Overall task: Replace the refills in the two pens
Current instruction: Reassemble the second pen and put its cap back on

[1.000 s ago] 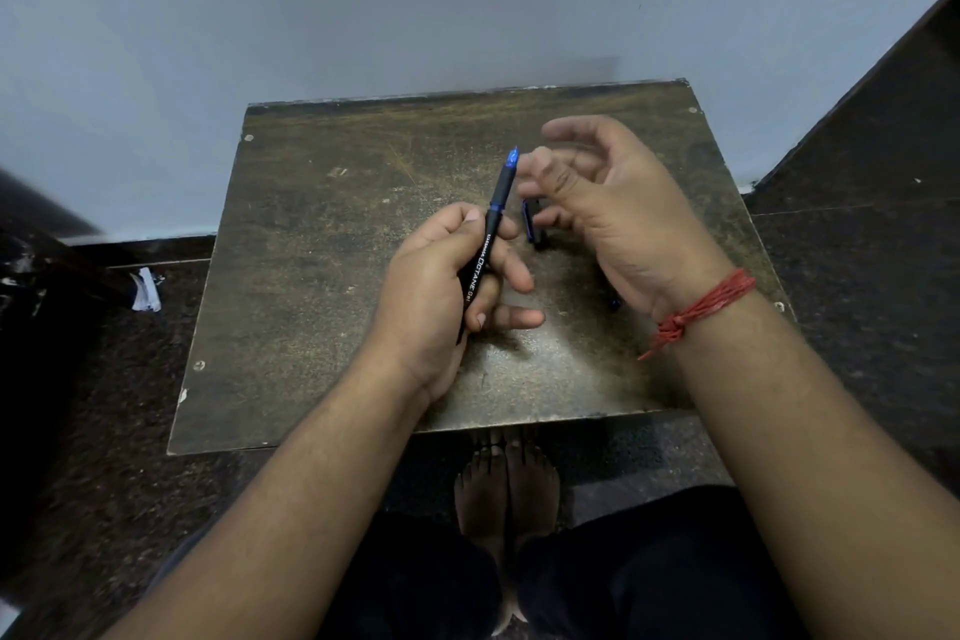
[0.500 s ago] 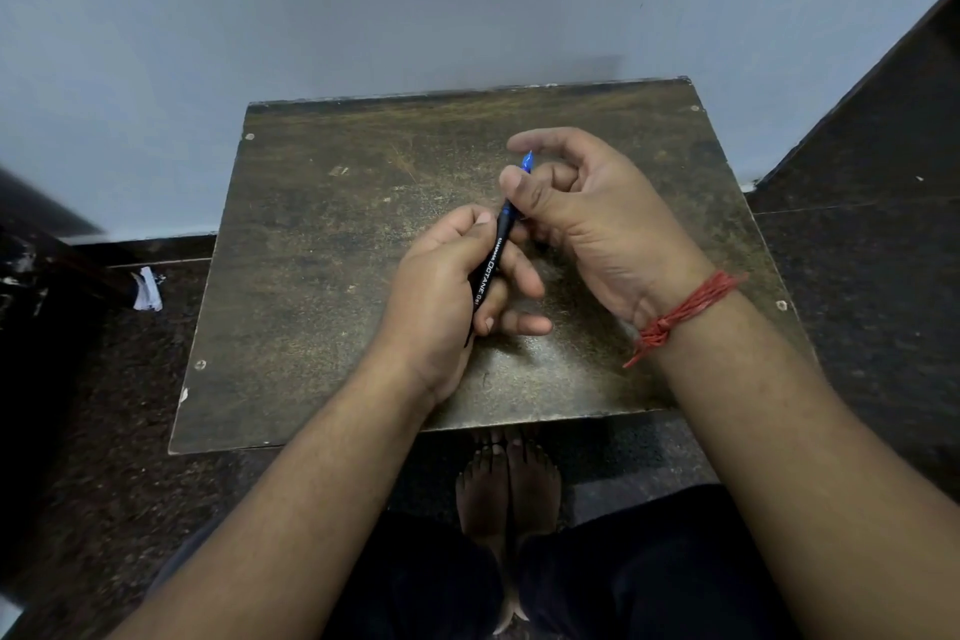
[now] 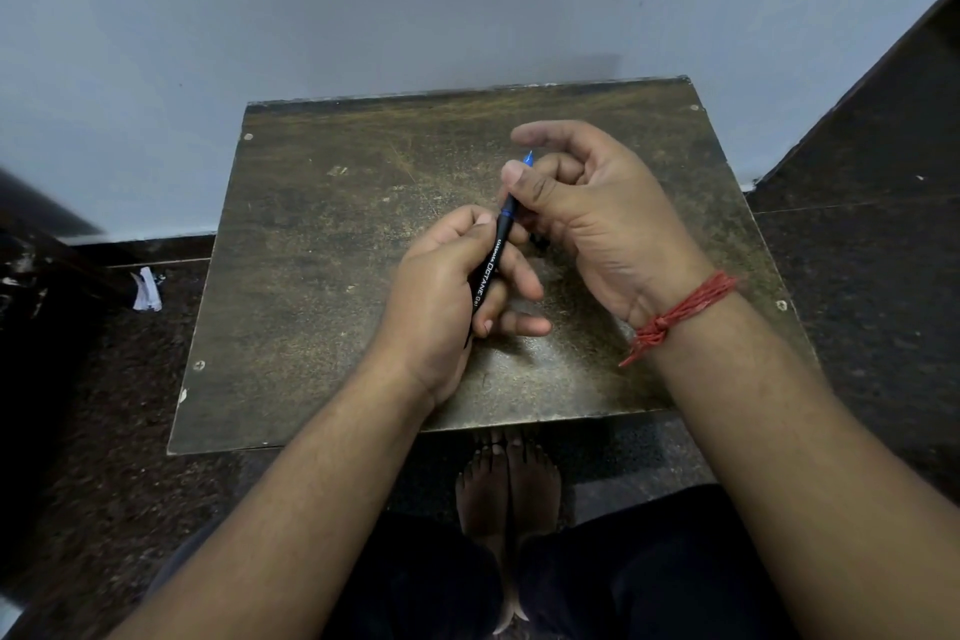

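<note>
A black pen [image 3: 492, 259] with white lettering and a blue tip points up and away over the middle of the small brown table [image 3: 322, 276]. My left hand [image 3: 447, 301] grips its barrel from the left. My right hand [image 3: 587, 213], with a red thread on the wrist, pinches the pen's front end just below the blue tip. A small dark piece [image 3: 540, 240] shows on the table under my right hand, mostly hidden.
The table stands against a pale wall on a dark speckled floor. A scrap of white paper [image 3: 146, 288] lies on the floor to the left. My bare feet [image 3: 506, 483] show under the table's near edge.
My right hand has come in from just beside the pen and closed its thumb and fingers on the pen's front end. The left hand has kept its hold on the barrel.
</note>
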Demonstrator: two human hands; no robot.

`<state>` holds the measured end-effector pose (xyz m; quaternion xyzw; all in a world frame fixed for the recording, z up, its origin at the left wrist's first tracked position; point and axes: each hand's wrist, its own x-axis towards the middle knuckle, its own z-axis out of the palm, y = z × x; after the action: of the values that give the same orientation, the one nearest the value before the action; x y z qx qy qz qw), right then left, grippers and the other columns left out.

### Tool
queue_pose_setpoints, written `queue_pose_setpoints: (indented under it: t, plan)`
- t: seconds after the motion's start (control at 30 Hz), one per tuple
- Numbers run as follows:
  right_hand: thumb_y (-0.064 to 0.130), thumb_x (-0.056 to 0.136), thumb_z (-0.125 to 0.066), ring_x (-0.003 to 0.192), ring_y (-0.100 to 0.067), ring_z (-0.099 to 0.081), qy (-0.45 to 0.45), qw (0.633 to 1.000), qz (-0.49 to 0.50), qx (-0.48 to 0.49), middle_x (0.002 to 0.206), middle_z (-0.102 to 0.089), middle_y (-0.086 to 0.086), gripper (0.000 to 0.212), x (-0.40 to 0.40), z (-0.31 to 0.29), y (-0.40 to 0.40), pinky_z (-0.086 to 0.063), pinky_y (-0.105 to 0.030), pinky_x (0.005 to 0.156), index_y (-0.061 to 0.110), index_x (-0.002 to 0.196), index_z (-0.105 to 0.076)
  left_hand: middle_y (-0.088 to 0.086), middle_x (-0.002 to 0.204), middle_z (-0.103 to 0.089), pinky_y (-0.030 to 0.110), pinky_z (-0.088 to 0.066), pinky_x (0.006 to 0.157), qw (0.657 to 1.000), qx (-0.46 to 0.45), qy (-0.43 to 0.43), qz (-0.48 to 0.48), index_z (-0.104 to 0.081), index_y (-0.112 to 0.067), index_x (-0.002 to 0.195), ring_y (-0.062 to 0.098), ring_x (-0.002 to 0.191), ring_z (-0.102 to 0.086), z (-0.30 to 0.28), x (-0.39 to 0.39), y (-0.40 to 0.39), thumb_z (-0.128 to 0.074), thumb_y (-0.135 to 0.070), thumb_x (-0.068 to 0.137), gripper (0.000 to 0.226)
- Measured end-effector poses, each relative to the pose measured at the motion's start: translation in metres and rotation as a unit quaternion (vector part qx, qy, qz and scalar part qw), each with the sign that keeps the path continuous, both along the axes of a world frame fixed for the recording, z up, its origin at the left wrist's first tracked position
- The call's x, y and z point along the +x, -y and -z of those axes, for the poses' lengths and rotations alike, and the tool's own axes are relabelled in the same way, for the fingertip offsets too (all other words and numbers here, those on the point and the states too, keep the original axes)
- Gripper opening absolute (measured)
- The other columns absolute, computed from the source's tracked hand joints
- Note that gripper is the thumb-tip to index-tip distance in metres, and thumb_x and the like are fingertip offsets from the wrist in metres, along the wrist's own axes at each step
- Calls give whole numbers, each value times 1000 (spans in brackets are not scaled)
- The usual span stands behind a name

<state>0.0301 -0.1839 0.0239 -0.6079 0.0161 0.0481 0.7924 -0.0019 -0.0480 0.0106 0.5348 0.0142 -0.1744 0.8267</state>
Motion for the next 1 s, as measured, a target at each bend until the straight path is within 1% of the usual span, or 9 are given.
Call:
queue_pose_setpoints:
  t: [0.07,0.17,0.27,0.4,0.63,0.73,0.8,0.87,1.0]
  plan:
    - [15,82,-77,58,-16,-62,0,1000,6,-15,72,-58,-8,40,-1,0,-2,-51,-25,60,7,117,-60,10,58,-61,33,-57,47,1000,-2,0,1,-53,-4,96,7,32,-29,0,0,1,-36,-17,106,24]
    - [28,76,-76,65,-15,-65,-2,1000,13,-13,78,-64,-3,45,-1,-1,-2,-55,-27,63,9,114,-60,10,58,-62,33,-57,46,1000,-6,-2,-4,-54,-4,96,7,32,-30,0,1,0,-36,-17,106,24]
    - [13,91,-68,77,-17,-69,-2,1000,22,6,94,-72,-10,27,1,0,4,-59,-33,72,7,115,-58,10,59,-62,32,-56,46,1000,-2,1,-7,-56,-6,94,7,32,-30,1,1,-1,-37,-17,106,25]
    - [-5,93,-61,87,-25,-72,-3,999,-17,39,94,-76,-13,29,0,-1,6,-59,-33,79,4,120,-54,10,59,-63,32,-56,46,1000,-4,2,-7,-57,-7,93,7,32,-32,1,1,-2,-38,-19,105,26]
    - [8,84,-77,57,-12,-63,-9,1000,15,-3,69,-63,2,32,0,0,-2,-50,-21,58,7,112,-61,10,59,-62,32,-56,46,1000,-2,1,0,-55,-5,95,7,32,-32,2,0,1,-37,-19,106,26]
    - [10,83,-77,70,-13,-65,-4,1000,19,6,80,-68,1,32,0,0,-1,-53,-28,69,9,111,-60,10,59,-63,32,-56,47,1000,-1,-1,-6,-56,-6,94,7,32,-31,2,1,0,-37,-19,106,26]
    - [4,87,-73,83,-19,-68,-6,1000,13,21,91,-73,-7,30,0,0,0,-55,-31,75,8,113,-59,10,59,-63,32,-56,47,1000,-1,-2,-9,-57,-7,94,7,32,-32,2,1,0,-37,-19,106,26]
    - [-3,89,-67,90,-25,-69,-13,999,-1,47,98,-75,-14,29,-1,-1,1,-56,-30,73,6,115,-57,10,59,-63,32,-55,47,1000,1,-2,-10,-57,-7,94,7,32,-32,1,1,0,-37,-19,106,26]
    - [-4,87,-69,74,-23,-66,-20,999,-3,29,86,-69,-14,35,-1,-3,-1,-53,-28,65,4,119,-57,10,58,-62,32,-56,47,1000,1,-1,-6,-55,-5,95,7,32,-31,1,0,0,-37,-19,106,25]
